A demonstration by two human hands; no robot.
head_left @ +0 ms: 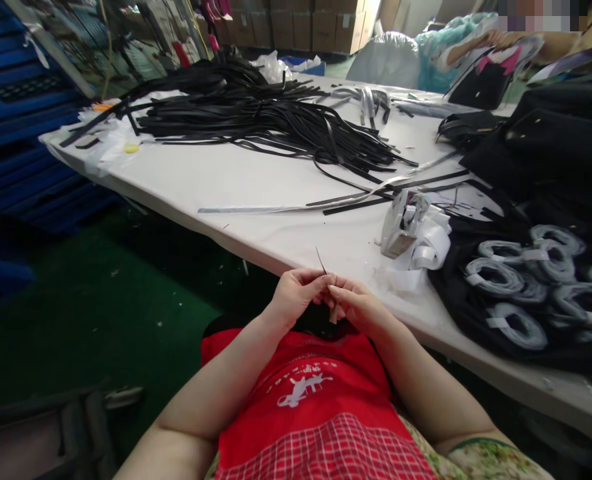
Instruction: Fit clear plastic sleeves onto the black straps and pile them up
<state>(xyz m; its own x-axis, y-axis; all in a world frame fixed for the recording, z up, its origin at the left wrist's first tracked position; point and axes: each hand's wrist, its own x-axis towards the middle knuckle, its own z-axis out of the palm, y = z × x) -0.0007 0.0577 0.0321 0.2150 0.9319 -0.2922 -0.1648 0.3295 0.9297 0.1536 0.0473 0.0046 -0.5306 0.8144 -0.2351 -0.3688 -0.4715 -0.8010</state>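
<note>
Both bare forearms reach forward from the body and converge just short of the near edge of the table (276, 200). The left hand (296, 293) and right hand (359, 308) meet fingertip to fingertip, fingers curled inward, apparently pinching something thin between them, wrists slightly bent

Open white counter (256, 187) surface straight ahead of both hands, bare strip from near edge up to the big heap of long black flat straps (256, 113) across the far side. Long silver-grey strip (286, 208) lies across mid-counter. Right side blocked: crumpled white tape bundle (416, 233), then black fabric pile with coiled grey cord rings (516, 287) at the near right edge.
</note>
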